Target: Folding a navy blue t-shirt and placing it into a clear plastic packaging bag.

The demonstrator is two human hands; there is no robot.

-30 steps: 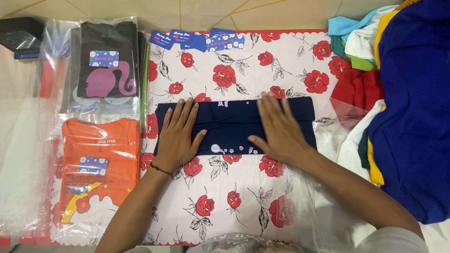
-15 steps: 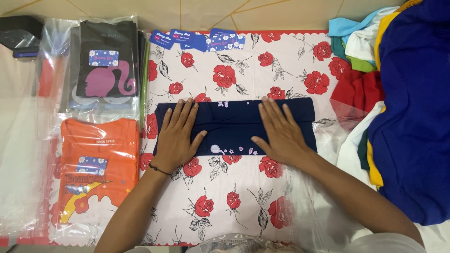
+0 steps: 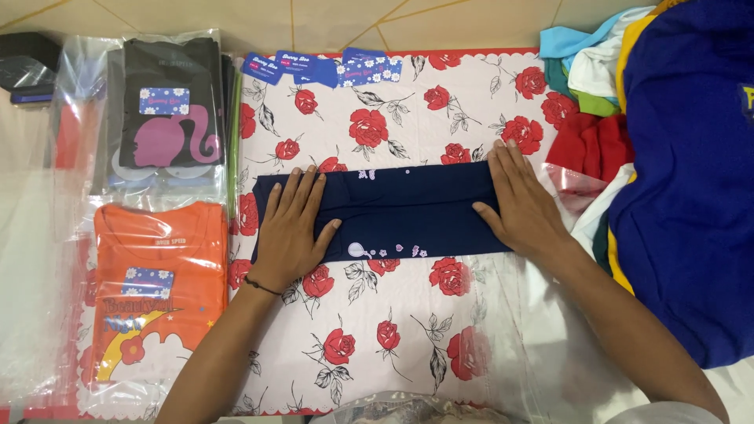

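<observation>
Both palms lie flat and open, gripping nothing: left hand (image 3: 289,228) and right hand (image 3: 525,206) press the ends of the folded navy garment (image 3: 408,212) on the rose-print cloth (image 3: 393,118). Soft, light, probably slippery; best pinched at the edges.

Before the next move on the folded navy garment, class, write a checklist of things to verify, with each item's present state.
1. Left hand flat on the navy garment's left end: ok.
2. Right hand flat on its right end: ok.
3. Garment folded into an even band on the rose-print cloth: ok.
4. Band smooth between the hands: ok, only faint creases.
5. Bagged orange shirt lies apart from the garment: ok.
6. Clothes pile apart from the right hand: cannot tell, a clear bag lies very close.
</observation>
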